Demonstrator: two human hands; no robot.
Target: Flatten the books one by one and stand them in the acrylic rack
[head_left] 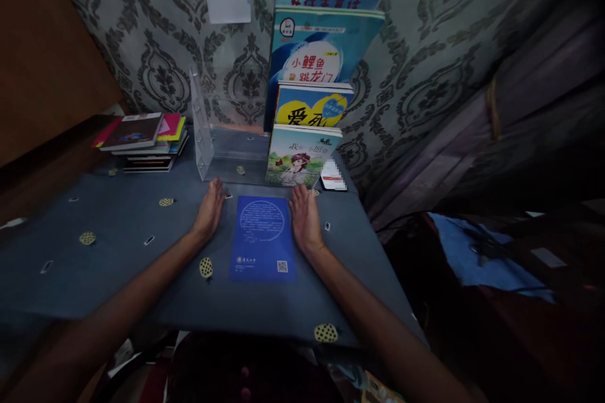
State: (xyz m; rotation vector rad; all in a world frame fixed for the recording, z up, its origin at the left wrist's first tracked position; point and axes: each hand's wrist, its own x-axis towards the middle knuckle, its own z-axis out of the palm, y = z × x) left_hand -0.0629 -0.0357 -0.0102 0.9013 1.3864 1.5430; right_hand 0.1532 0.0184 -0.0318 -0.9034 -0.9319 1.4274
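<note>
The left hand's fingers extend close together; the right hand's extend slightly spread. Neither grips anything. Between them, frame centre, a rectangular blue printed item lies flat, bearing a pale circular outline around text, lower-left lettering and a lower-right QR code.

Both hands flank a blue printed sheet lying before a clear rack of books.
</note>
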